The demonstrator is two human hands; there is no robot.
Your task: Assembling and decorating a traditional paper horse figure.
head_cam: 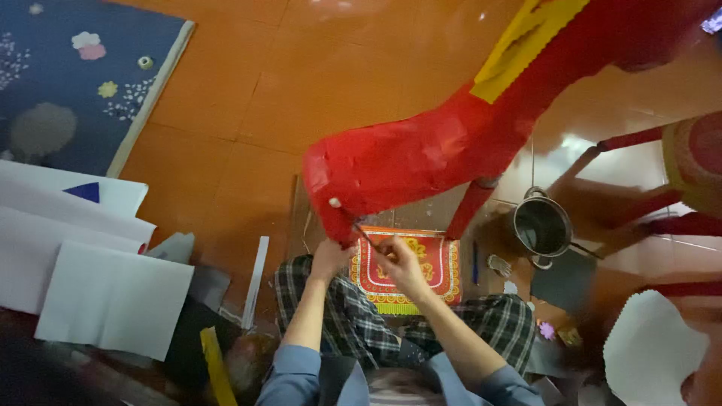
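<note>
Left hand (331, 256) pinches lower edge of red paper figure (421, 154) over the floor mat (406, 267). Right hand (398, 263) fingers grasp thin brush (363, 234), tip at same edge. Looks like gluing; next stroke needs steady edge.

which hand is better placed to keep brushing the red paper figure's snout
Right, likely: the right hand already holds the thin brush at the red paper figure, while the left hand steadies its lower edge.

Dim warm light, floor glare, soft blur
</note>
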